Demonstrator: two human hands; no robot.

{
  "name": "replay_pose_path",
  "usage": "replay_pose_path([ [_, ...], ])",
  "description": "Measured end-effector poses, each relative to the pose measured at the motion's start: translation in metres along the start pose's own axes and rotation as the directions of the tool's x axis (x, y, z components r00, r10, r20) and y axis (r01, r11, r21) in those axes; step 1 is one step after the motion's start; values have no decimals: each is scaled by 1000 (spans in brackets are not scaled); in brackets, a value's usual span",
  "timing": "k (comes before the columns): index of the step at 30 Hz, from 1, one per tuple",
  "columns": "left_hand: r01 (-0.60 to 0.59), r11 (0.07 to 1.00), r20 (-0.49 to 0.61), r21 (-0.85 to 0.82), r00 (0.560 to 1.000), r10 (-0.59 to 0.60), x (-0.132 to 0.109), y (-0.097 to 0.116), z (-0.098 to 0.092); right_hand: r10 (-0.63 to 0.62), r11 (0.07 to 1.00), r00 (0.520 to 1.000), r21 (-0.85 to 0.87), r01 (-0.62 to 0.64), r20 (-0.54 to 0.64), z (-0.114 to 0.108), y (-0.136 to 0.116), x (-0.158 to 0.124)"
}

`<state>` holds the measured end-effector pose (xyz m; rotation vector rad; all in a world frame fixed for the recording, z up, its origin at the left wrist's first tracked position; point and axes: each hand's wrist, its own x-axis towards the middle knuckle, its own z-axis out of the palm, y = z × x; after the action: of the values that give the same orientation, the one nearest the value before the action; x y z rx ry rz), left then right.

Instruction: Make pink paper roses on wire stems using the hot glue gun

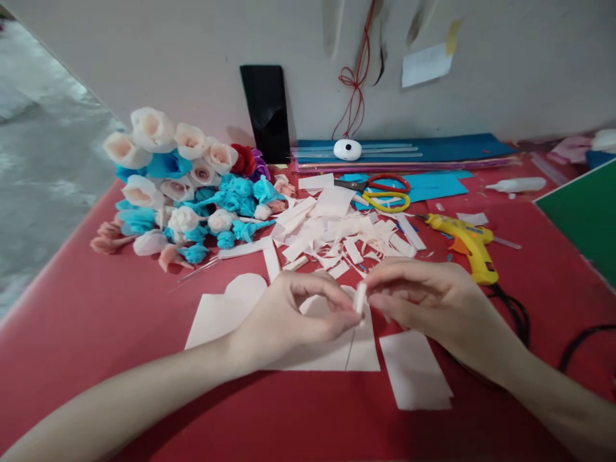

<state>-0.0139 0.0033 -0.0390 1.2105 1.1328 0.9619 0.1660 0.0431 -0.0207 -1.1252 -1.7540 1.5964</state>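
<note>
My left hand (303, 314) pinches a small roll of pale crepe paper (360, 299) between thumb and forefinger. The roll stands nearly upright over the middle of the work area. My right hand (428, 298) is closed at the roll's other side, with bent fingers, the forefinger tip against its upper end. The right thumb's contact with it is hard to make out. Under my hands lie flat pale paper sheets (216, 321), one with a rounded top edge. A smaller pale sheet (416, 372) lies below my right hand.
Pale paper scraps (337, 231) are heaped beyond my hands. Scissors (380, 192) with red and yellow handles lie behind them. A yellow glue gun (466, 244) and its black cable (517, 308) are at right. Paper flowers (187, 192) crowd the left; a black phone (267, 115) leans on the wall.
</note>
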Motion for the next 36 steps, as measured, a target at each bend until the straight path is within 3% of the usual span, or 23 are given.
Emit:
replay_pose_path([
  [3,8,998,94,56,996,-13,0,1,2,-25,996,998,-86,30,61,-5,-3,0],
  [11,-10,989,158,146,987,-14,-1,-3,1,-31,989,985,-136,55,168,-4,-3,-1],
  [18,59,990,255,-126,967,-25,2,-3,-4,-24,1000,992,14,23,125,-10,-2,-3],
  [23,-157,987,170,19,974,151,5,-12,-7,31,919,995,388,-67,100,-6,2,-3],
  [28,-408,911,55,62,913,405,0,-19,-5,56,824,997,561,-75,52,6,10,-4],
  [32,-373,923,5,92,927,374,-8,-16,-2,49,853,999,521,-39,-6,10,12,-5],
  [36,-309,949,-65,71,947,313,-9,-16,-2,-51,936,988,339,99,-147,10,10,-3],
])
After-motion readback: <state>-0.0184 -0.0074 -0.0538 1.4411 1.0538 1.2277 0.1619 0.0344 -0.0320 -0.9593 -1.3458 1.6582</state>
